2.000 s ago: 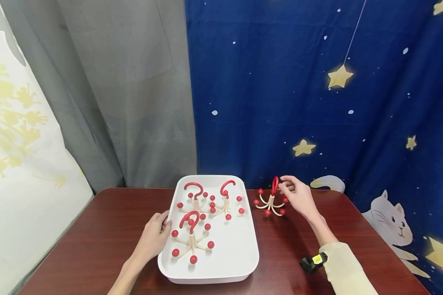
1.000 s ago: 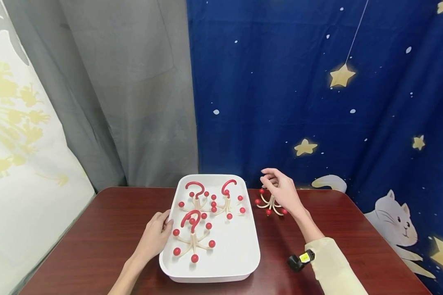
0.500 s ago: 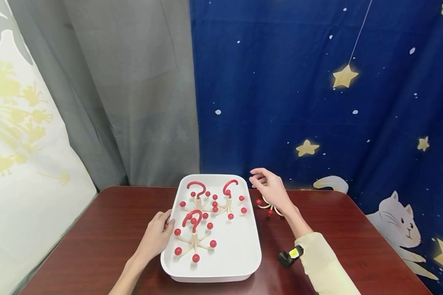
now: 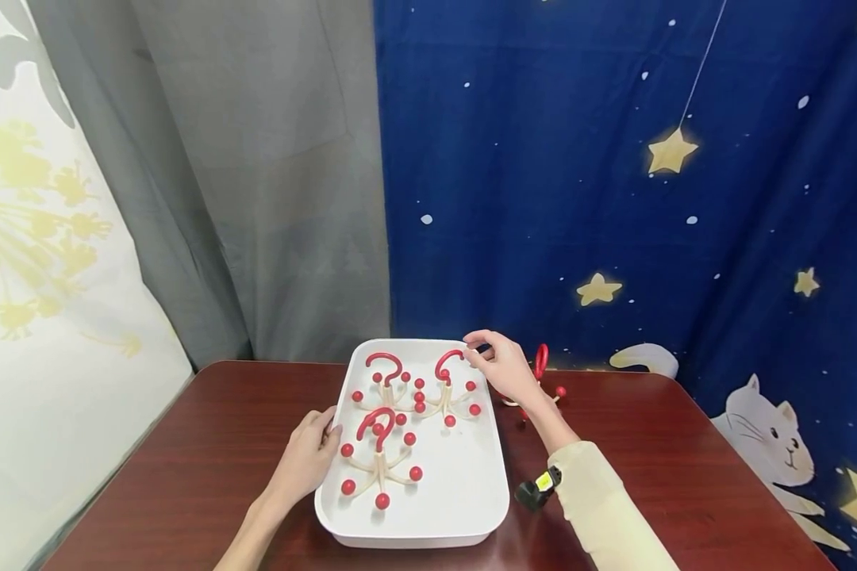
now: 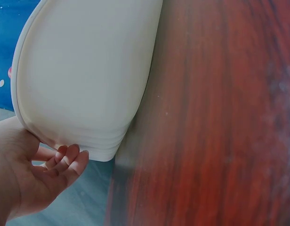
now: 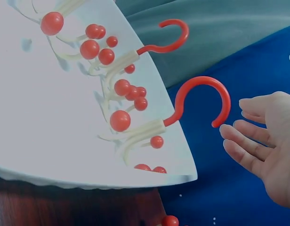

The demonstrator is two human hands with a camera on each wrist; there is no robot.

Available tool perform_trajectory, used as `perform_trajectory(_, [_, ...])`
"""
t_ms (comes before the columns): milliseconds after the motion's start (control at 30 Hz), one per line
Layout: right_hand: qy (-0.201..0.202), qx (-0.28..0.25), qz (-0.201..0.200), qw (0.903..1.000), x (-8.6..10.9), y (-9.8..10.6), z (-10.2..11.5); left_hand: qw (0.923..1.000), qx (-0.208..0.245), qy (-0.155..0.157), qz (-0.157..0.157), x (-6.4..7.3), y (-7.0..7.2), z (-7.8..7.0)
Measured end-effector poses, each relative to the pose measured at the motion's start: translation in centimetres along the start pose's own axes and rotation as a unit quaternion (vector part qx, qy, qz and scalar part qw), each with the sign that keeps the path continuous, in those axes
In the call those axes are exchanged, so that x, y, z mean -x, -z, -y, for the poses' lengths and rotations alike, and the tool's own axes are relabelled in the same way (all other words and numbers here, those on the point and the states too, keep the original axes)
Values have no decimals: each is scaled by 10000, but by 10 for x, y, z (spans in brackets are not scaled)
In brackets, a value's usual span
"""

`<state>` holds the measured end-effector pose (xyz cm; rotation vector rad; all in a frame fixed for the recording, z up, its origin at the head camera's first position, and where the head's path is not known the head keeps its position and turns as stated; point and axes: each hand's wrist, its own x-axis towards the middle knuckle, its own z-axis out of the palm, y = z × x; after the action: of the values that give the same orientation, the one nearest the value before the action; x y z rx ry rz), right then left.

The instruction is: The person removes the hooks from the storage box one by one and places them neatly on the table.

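Observation:
My left hand (image 4: 305, 454) grips the left rim of a white tray (image 4: 464, 484); in the left wrist view its fingers (image 5: 72, 165) curl at the tray's edge. Three pieces stand upright in the tray, each a red hook on cream arms tipped with red balls: one at back left (image 4: 388, 385), one in front (image 4: 380, 466), one at back right (image 4: 446, 392). My right hand (image 4: 503, 369) hovers above the back right corner. In the right wrist view its loosely bent fingers (image 6: 246, 139) are close to that piece's red hook (image 6: 205, 82), with a small gap visible.
On the reddish-brown table (image 4: 657, 460), right of the tray, stands another hooked piece (image 4: 541, 363), partly behind my right wrist. A black device (image 4: 536, 493) sits at the right cuff. Grey and starry blue curtains (image 4: 486, 198) hang behind the table.
The right hand has moved left, from beside the hooked piece on the table to the hook at the tray's back right. My left hand keeps its grip on the rim.

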<state>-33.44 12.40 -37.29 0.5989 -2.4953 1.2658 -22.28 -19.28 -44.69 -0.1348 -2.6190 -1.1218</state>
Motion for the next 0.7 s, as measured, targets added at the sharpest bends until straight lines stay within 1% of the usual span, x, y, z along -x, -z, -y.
perform_trajectory(267, [-78, 55, 359, 9993, -1, -9, -3, 10000, 2, -1, 0, 0, 0, -1])
perform_trajectory(333, [-54, 135, 360, 9992, 0, -10, -4, 10000, -4, -23, -2, 0, 0, -2])
perform_trajectory(533, [59, 384, 197, 9991, 0, -10, -4, 10000, -15, -48, -8, 0, 0, -1])
perform_trajectory(700, [-5, 329, 256, 9991, 0, -12, -5, 10000, -26, -29, -7, 0, -1, 0])
